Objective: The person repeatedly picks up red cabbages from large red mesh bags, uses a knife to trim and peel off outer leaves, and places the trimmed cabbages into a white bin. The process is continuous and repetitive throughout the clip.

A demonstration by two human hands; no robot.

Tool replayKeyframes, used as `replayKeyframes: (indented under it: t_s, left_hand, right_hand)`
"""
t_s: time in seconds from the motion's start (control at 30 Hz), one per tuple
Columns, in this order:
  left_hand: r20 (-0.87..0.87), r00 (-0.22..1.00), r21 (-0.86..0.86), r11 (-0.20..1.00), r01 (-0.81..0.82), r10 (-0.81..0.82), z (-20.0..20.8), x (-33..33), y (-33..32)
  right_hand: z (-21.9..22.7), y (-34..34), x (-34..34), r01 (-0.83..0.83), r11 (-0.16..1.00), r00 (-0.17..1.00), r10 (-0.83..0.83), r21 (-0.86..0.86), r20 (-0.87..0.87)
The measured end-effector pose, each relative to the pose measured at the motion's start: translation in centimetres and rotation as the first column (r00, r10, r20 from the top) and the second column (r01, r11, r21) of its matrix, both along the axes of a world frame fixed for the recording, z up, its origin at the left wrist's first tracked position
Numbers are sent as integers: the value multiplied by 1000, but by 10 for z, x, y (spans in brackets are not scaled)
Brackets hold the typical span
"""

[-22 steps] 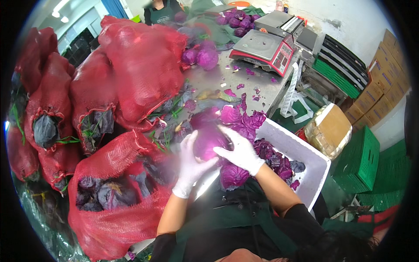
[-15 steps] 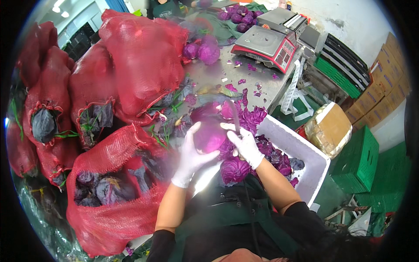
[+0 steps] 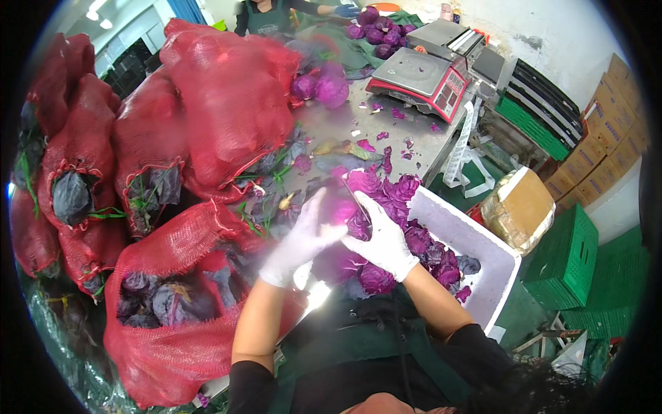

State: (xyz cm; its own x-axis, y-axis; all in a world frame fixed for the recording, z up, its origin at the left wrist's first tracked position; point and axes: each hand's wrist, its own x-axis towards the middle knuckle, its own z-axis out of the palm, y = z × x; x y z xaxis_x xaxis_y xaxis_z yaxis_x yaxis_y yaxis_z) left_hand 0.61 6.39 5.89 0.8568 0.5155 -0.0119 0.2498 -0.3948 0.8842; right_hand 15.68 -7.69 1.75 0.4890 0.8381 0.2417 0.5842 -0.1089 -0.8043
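Both my hands wear white gloves and are close together over the work table. My left hand [image 3: 302, 234] cups the near left side of a red cabbage [image 3: 336, 209], which is blurred by a smear on the view. In my right hand [image 3: 380, 238] is a thin, dark-bladed knife [image 3: 357, 196], pointing up and away along the cabbage's right side; its handle is hidden in the glove. Just to the right, a white bin [image 3: 493, 259] holds several trimmed purple cabbages [image 3: 378, 279] and loose leaves, some of them close under my hands.
Red mesh sacks [image 3: 224, 103] of cabbages crowd the left; an opened sack [image 3: 183, 352] lies nearest. Leaf scraps litter the metal table [image 3: 352, 148]. Beyond are a red-edged scale [image 3: 420, 76] and a co-worker [image 3: 265, 17] reaching toward piled cabbages. Green crates [image 3: 562, 259] stand right.
My hands have drawn closer together, the right one tilting and turning its palm inward with the knife. At the far side, the co-worker's arm now stretches toward the cabbage pile.
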Motion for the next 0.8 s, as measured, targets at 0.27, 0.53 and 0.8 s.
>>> replayKeyframes:
  t_s: [0.27, 0.53, 0.8]
  left_hand:
    - [0, 985, 388, 908, 158, -171, -24, 15, 4]
    - [7, 979, 378, 907, 187, -205, -22, 18, 4]
    - [-45, 988, 444, 883, 152, -147, -23, 27, -3]
  right_hand:
    - [9, -1, 29, -81, 986, 995, 89, -148, 51]
    - [27, -25, 67, -175, 969, 860, 66, -173, -505]
    - [9, -8, 29, -50, 992, 995, 59, -112, 82]
